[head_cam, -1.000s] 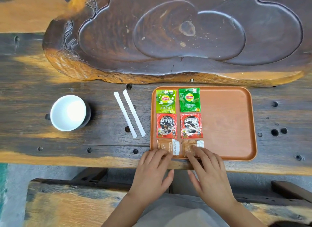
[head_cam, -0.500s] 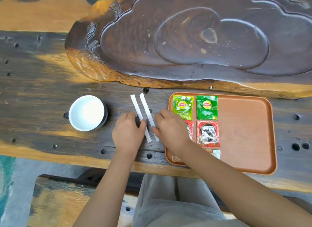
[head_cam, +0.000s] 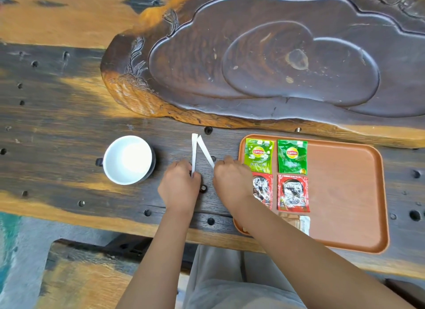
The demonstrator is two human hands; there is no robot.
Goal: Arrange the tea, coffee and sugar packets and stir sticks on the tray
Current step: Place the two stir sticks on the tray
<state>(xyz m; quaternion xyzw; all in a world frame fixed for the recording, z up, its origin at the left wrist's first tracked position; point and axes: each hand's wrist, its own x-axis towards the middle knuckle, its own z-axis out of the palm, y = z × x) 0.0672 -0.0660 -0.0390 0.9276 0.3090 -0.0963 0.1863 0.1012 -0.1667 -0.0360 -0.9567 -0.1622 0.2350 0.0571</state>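
Note:
An orange tray (head_cam: pixel 345 193) lies at the right on the wooden table. In its left part sit two green Lipton tea packets (head_cam: pixel 259 155) (head_cam: pixel 292 156), two red Nescafe coffee packets (head_cam: pixel 292 193) (head_cam: pixel 262 189) below them, and a brown sugar packet (head_cam: pixel 296 221) nearest me, partly under my right forearm. Left of the tray, two white paper-wrapped stir sticks meet at their far ends. My left hand (head_cam: pixel 180 186) pinches the near end of the left stick (head_cam: pixel 194 154). My right hand (head_cam: pixel 232 182) pinches the near end of the right stick (head_cam: pixel 205 151).
A white cup (head_cam: pixel 127 160) stands on the table left of the sticks. A large carved dark wooden tea board (head_cam: pixel 276 67) fills the back. The table's front edge runs just below my wrists, with a wooden bench (head_cam: pixel 80 281) beneath.
My hands left the sugar packets on the tray and moved left to the stir sticks. Each hand now grips one stick, and the left stick has swung upright, its far end touching the other's.

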